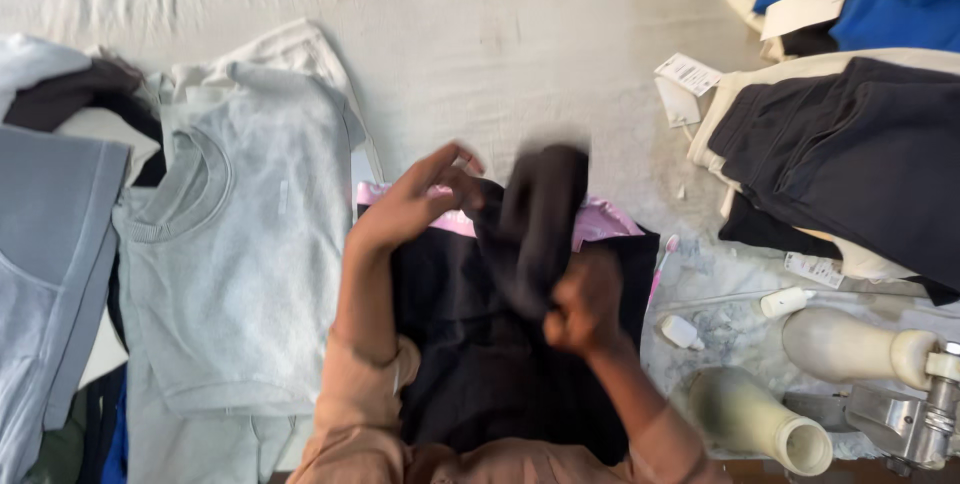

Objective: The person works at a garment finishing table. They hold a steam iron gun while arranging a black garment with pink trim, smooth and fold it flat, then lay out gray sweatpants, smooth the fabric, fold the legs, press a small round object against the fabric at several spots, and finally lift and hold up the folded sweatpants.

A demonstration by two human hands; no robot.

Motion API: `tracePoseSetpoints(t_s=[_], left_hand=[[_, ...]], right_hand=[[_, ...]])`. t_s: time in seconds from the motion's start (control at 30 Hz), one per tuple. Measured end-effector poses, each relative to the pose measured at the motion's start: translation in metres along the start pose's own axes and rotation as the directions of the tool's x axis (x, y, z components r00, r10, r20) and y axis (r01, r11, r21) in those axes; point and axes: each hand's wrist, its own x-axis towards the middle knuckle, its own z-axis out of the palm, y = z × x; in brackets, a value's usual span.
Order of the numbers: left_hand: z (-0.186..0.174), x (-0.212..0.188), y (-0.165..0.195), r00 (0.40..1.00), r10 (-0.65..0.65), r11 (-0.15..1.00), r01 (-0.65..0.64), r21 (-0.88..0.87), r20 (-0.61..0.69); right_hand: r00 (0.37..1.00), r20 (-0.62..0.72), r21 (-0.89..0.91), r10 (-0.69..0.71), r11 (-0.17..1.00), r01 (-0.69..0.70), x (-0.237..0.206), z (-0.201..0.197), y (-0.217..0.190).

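Head view: my left grip (pixel 420 199) loose, fingers spread, fingertips touching upper edge of black garment (pixel 500 344). My right grip (pixel 585 304) closed on raised fold of same garment (blurred). Garment lies mid-desk (pixel 500 54) over pink plastic sheet (pixel 600 224). Grey sweatshirt (pixel 240 244) flat just left; dark folded trousers (pixel 850 154) stacked right; cream bottles (pixel 760 419) near right.

Two hands, the left hand (pixel 415 206) and the right hand (pixel 585 302), are being counted on one black garment (pixel 500 344). Left of the grip, one grey sweatshirt (pixel 240 244) is being shown; to its right, two cream cone-shaped forms (pixel 850 346) and two small white cylinders (pixel 783 301). Two paper tags (pixel 688 74) are being seen up and right of the grip.
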Motion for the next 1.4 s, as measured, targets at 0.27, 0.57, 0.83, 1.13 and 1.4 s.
tracePoseSetpoints(t_s=[0.27, 0.57, 0.83, 1.13, 1.4], left_hand=[[0.095, -0.118, -0.023, 0.636, 0.13, 0.781, 0.407, 0.473, -0.761], [0.171, -0.084, -0.092, 0.792, 0.571, 0.354, -0.001, 0.935, -0.215], [0.168, -0.165, -0.078, 0.871, 0.302, 0.504, 0.198, 0.841, -0.387], [0.135, -0.387, -0.15, 0.27, -0.685, 0.373, 0.928, -0.007, -0.677], [0.186, -0.415, -0.222, 0.434, -0.703, 0.665, 0.682, -0.305, -0.563]], right_hand=[[0.795, 0.269, -0.22, 0.544, 0.838, -0.499, -0.121, -0.042, -0.099], [0.937, 0.176, -0.428, 0.302, 0.881, -0.203, -0.07, -0.009, -0.085], [0.786, 0.086, -0.158, 0.612, 0.787, -0.596, -0.15, -0.071, -0.118], [0.275, 0.079, 0.27, 0.958, 0.245, -0.931, -0.331, -0.127, -0.137], [0.025, 0.533, 0.205, 0.846, -0.101, -0.974, -0.329, -0.099, -0.144]])
